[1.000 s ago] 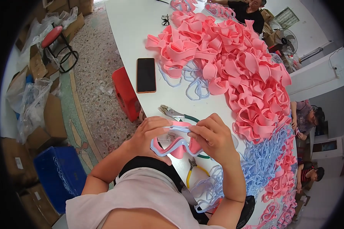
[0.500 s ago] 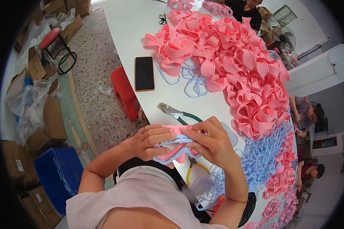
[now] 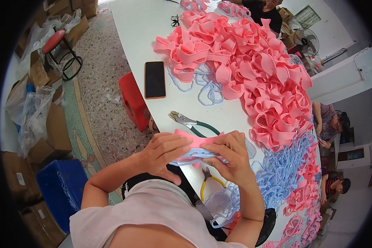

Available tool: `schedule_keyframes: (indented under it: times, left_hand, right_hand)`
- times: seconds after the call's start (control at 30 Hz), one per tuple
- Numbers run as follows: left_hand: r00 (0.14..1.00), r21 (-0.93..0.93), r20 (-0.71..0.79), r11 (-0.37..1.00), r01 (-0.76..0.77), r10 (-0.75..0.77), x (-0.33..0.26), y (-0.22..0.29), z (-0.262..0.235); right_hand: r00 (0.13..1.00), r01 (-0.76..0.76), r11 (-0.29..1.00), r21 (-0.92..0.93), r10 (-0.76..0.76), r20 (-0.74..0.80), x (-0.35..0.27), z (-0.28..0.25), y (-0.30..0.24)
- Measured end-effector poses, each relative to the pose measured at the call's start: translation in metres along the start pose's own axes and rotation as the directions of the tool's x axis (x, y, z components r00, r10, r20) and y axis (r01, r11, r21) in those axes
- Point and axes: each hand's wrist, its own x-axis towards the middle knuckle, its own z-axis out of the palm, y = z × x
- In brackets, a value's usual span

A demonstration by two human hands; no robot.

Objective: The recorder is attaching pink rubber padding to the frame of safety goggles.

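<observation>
Between my two hands is a goggle-shaped light-blue plastic frame with a soft pink strip along its far side. My right hand pinches the right end with thumb and fingers. My left hand lays its fingers over the left end, its thumb spread lower and off the frame; the fingers hide that end. Just beyond my hands lie green-handled pliers. Yellow-handled cutters lie on the table nearer to me, by my right wrist.
A large heap of pink strips covers the table's far right, beside tangled light-blue frames. A phone lies near the left edge of the white table. A red stool and a blue bin stand left. Other people sit along the table.
The goggle-shaped piece has tipped, so its openings no longer face up and more of the pink strip shows. My left thumb has moved down off the frame.
</observation>
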Motion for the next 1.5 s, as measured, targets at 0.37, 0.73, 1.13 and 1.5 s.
schedule_keyframes:
  times: [0.37, 0.73, 1.13, 1.5]
  left_hand:
    - [0.96, -0.011, 0.008, 0.96, 0.28, -0.28, 0.026, 0.016, 0.002]
    - [0.991, -0.074, 0.006, 0.989, 0.131, -0.131, 0.018, -0.003, 0.005]
    - [0.955, 0.12, -0.13, 0.951, 0.284, -0.268, 0.005, -0.036, -0.032]
    - [0.982, 0.211, -0.01, 0.959, 0.188, -0.19, -0.001, -0.034, -0.054]
  right_hand:
    - [1.0, 0.004, 0.999, -0.041, -0.005, -0.021, -0.002, 0.013, 0.0]
    - [0.996, 0.083, 0.997, 0.007, -0.083, 0.029, -0.01, 0.015, 0.012]
    - [0.861, -0.274, 0.932, -0.239, 0.348, 0.371, -0.073, 0.052, 0.061]
    - [0.611, -0.222, 0.724, -0.653, 0.625, 0.485, -0.059, 0.072, 0.057]
